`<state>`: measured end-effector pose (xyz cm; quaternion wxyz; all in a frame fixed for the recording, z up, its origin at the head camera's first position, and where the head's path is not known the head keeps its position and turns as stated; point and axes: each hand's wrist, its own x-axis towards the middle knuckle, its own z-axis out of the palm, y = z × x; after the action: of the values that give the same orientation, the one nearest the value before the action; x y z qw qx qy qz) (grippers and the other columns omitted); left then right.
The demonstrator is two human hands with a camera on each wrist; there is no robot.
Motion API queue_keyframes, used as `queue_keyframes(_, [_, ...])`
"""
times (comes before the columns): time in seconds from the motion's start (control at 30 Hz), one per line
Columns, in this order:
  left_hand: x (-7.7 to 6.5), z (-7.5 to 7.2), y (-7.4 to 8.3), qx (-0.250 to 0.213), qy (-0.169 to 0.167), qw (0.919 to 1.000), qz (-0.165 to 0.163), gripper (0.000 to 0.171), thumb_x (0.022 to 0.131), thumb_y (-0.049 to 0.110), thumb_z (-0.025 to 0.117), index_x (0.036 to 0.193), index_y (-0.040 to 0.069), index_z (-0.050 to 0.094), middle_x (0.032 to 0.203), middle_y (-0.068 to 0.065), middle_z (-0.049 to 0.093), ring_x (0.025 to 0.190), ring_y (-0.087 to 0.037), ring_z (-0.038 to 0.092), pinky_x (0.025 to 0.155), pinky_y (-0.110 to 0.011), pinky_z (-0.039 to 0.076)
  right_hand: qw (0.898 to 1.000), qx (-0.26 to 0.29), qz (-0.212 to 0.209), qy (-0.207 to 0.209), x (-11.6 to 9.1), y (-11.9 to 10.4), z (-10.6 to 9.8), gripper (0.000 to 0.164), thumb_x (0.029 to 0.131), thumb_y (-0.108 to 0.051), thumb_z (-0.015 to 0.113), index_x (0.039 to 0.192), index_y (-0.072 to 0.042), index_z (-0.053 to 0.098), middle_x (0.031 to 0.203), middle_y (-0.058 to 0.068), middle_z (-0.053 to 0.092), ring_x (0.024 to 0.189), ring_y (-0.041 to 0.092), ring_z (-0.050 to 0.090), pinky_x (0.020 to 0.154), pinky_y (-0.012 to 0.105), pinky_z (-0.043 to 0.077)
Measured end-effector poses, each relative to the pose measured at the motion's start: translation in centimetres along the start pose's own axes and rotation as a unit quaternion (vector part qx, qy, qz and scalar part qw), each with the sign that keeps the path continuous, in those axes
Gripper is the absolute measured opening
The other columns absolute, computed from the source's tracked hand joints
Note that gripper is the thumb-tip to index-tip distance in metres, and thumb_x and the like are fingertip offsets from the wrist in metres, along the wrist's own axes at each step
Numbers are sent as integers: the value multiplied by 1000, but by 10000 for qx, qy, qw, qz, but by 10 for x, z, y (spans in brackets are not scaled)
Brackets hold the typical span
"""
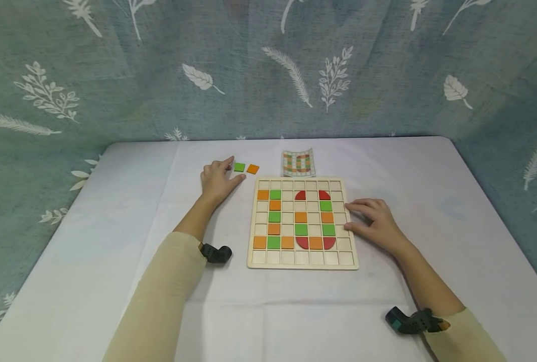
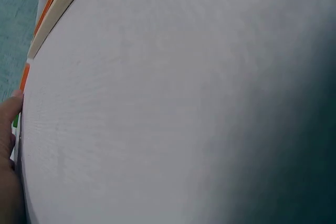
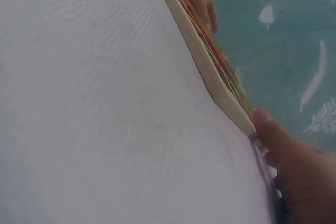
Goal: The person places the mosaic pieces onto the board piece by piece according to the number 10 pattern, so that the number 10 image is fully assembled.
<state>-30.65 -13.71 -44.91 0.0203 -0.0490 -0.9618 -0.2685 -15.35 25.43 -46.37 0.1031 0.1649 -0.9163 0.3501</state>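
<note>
Beyond the upper left corner of the wooden grid board (image 1: 304, 260), my left hand (image 1: 217, 180) is at the table with thumb and index finger spread. A flat green square tile (image 1: 239, 167) lies by these two fingers, and an orange square tile (image 1: 252, 169) is just right of it. Whether the fingers touch the green tile, I cannot tell. My right hand (image 1: 377, 223) rests its thumb and fingertips against the board's right edge, seen also in the right wrist view by the thumb (image 3: 270, 127). Orange and green squares and red quarter-round tiles sit in the board's cells.
A small pattern card (image 1: 298, 163) with a matching coloured grid stands curled behind the board's far edge. White cloth (image 1: 114, 226) covers the table, and a leaf-printed green-blue curtain (image 1: 250, 65) hangs behind it. Each wrist wears a black camera (image 1: 217, 254).
</note>
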Motion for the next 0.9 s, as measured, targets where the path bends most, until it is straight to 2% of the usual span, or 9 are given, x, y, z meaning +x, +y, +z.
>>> queue_keyframes(0.07, [0,-1,-1,196,-169,9997,44,68,88,49,58,146,19,38,126,-15,45,113,-33,35,97,-47,23,10000,-37,39,-16,0,-1,1,51,72,-21,82,118,-6,66,118,15,59,112,32,43,93,49,30])
queue_keyframes(0.17, [0,-1,-1,379,-251,9989,68,63,91,51,53,145,22,39,129,-16,41,114,-33,32,97,-47,22,9999,-73,85,-32,1,-2,0,51,72,-21,81,118,-6,66,118,15,59,112,33,42,93,50,30])
queue_keyframes(0.47, [-8,4,-1,281,181,9994,-73,48,91,48,56,132,22,56,121,-13,46,111,-31,35,96,-45,24,10000,-11,1,7,0,-4,0,50,72,-20,81,118,-5,66,117,16,60,111,33,42,92,49,30])
queue_keyframes(0.7, [-13,5,0,99,385,9991,-140,42,91,44,58,124,18,61,117,-11,50,110,-30,38,96,-45,26,10000,-30,84,-42,-2,-2,2,51,73,-21,81,119,-5,65,118,16,59,112,33,42,93,50,30])
queue_keyframes(0.9, [-20,3,1,-65,465,9988,-101,40,90,39,61,119,12,63,107,-8,54,104,-27,41,95,-43,27,10000,-65,-23,23,-1,-2,2,51,72,-20,81,118,-5,66,117,16,59,111,33,42,92,49,30])
